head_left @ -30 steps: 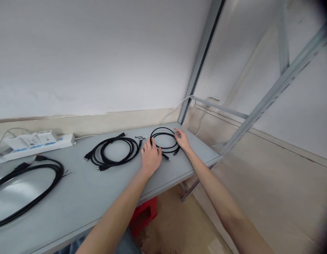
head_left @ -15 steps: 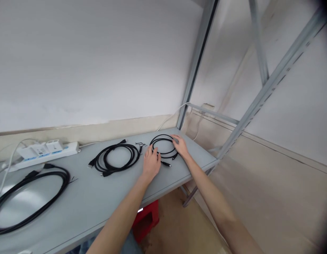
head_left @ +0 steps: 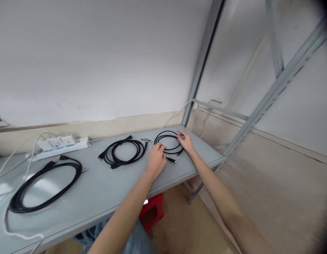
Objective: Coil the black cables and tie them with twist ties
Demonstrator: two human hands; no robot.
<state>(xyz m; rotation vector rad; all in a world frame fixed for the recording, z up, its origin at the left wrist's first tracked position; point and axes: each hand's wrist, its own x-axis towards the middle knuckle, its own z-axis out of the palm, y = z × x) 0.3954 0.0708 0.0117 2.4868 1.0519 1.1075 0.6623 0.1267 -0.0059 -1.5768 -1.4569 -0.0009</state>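
A thin black cable lies coiled in a small loop [head_left: 167, 141] near the right end of the grey table [head_left: 100, 187]. My left hand [head_left: 156, 160] rests palm down on the loop's left side, fingers curled over the cable. On the loop's right side my right hand [head_left: 186, 143] lies with fingers stretched out, fingertips touching the cable. One plug end [head_left: 171, 160] sticks out just right of my left hand.
A thicker black coil [head_left: 123, 152] lies left of the small loop, and a large black coil [head_left: 44, 185] sits further left. A white power strip [head_left: 60, 144] runs along the wall. Grey metal shelf posts [head_left: 203, 63] rise at the right. A red stool [head_left: 152, 213] stands under the table.
The view has shifted left, showing more of the table. Both hands stay on the small loop; my left hand's fingers have curled a little tighter over the cable.
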